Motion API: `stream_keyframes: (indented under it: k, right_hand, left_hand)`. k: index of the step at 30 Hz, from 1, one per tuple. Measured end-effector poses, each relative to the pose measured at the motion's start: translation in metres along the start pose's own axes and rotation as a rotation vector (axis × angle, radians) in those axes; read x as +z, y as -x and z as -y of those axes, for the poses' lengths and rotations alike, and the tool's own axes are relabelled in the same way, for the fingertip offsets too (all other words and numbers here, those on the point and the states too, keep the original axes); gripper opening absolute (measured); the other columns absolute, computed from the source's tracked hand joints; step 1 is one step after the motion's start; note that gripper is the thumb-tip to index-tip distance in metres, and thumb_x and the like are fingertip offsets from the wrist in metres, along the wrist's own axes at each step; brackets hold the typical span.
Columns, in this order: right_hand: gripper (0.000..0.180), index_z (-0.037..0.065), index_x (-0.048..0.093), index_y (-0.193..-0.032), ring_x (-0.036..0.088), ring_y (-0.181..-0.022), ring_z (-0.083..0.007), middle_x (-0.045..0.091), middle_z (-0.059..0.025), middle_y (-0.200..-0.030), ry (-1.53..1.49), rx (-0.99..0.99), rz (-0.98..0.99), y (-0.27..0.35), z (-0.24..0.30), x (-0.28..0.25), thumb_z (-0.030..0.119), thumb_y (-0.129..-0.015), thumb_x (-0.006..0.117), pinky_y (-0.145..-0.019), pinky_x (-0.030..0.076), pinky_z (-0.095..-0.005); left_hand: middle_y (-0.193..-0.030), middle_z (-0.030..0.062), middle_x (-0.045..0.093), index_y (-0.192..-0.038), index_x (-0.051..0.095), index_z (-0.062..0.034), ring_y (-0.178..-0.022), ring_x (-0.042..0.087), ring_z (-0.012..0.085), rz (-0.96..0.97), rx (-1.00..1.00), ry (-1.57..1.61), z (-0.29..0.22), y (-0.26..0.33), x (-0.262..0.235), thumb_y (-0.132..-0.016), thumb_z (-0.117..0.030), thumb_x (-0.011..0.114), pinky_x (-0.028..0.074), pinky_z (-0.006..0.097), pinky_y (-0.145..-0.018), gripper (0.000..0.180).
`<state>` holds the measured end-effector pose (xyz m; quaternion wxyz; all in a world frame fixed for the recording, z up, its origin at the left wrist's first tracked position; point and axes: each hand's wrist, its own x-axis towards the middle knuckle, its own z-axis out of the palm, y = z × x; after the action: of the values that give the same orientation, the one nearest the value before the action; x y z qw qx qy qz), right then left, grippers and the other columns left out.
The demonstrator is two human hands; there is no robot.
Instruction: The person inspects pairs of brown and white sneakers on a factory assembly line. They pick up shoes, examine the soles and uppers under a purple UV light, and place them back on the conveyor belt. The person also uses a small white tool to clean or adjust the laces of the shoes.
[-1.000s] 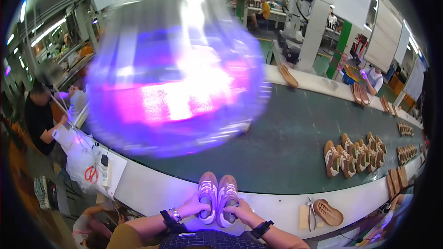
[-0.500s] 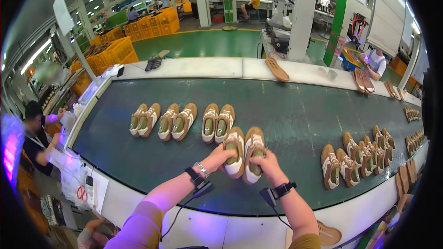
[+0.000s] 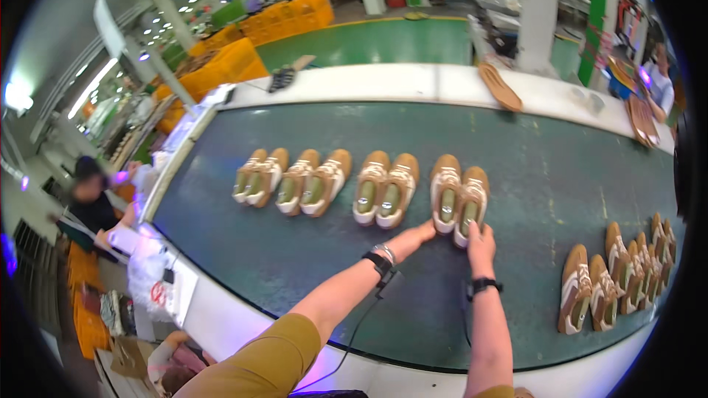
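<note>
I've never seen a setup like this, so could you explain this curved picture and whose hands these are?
No robot here: these are a person's bare hands, seen by a wide fisheye camera worn on the head, which bends straight edges. On the dark green surface stand three pairs of brown-and-white shoes left of the hands, and more shoes at right. Between lies the pair being handled: the right hand is at one heel, the left hand by the other. How firmly either grips is hard to tell.

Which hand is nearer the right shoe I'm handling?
Right. Your right hand is at the right shoe, near its heel; your left hand is farther left, beside the left shoe.
</note>
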<state>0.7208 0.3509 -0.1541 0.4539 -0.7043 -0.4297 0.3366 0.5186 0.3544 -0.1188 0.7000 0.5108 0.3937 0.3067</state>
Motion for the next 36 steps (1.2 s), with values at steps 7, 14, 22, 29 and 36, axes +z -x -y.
stream_keyframes:
  k: [7,14,22,29,36]
  right_hand:
    - [0.061,-0.006,0.046,-0.118,0.059,-0.096,-0.0321,0.059,-0.0246,-0.101,0.243,-0.002,0.283,0.112,-0.042,-0.067,0.026,-0.071,0.069,-0.082,0.045,-0.0360]
    - [0.063,-0.008,0.047,-0.119,0.058,-0.099,-0.0283,0.059,-0.0234,-0.107,0.185,0.180,0.409,0.193,-0.026,-0.106,0.028,-0.073,0.070,-0.084,0.046,-0.0343]
    - [0.063,-0.007,0.050,-0.117,0.053,-0.110,-0.0367,0.054,-0.0276,-0.116,0.310,0.184,0.277,0.209,0.002,-0.164,0.032,-0.072,0.070,-0.092,0.042,-0.0399]
    - [0.056,-0.004,0.048,-0.110,0.047,-0.108,-0.0411,0.049,-0.0246,-0.115,0.582,0.167,-0.285,0.134,-0.027,-0.256,0.028,-0.069,0.072,-0.092,0.041,-0.0436]
    - [0.051,-0.001,0.052,-0.105,0.044,-0.116,-0.0349,0.049,-0.0217,-0.119,0.608,0.299,-0.460,0.057,-0.060,-0.313,0.025,-0.067,0.072,-0.097,0.038,-0.0397]
  left_hand:
    - [-0.142,0.0161,0.033,-0.136,0.032,0.0046,-0.130,0.033,0.0228,0.367,-0.459,-0.285,0.022,0.158,0.019,-0.090,-0.042,0.051,0.025,0.033,-0.107,0.068]
    - [-0.140,0.0224,0.034,-0.136,0.033,0.0032,-0.130,0.034,0.0275,0.115,-0.515,-0.491,0.054,0.308,0.004,-0.089,-0.039,0.050,0.028,0.033,-0.106,0.065]
    - [-0.144,0.0175,0.028,-0.133,0.041,-0.0034,-0.138,0.017,0.0275,-0.121,-0.214,-0.799,0.086,0.380,0.001,-0.083,-0.034,0.061,0.016,0.038,-0.111,0.061]
    - [-0.137,0.0244,0.036,-0.126,0.046,-0.0006,-0.133,0.023,0.0387,-0.186,-0.130,-0.834,0.091,0.370,0.011,-0.075,-0.030,0.068,0.022,0.047,-0.108,0.063]
    - [-0.130,0.0268,0.039,-0.124,0.046,0.0000,-0.127,0.028,0.0429,-0.207,-0.054,-0.972,0.146,0.370,-0.017,-0.068,-0.034,0.073,0.022,0.049,-0.106,0.071]
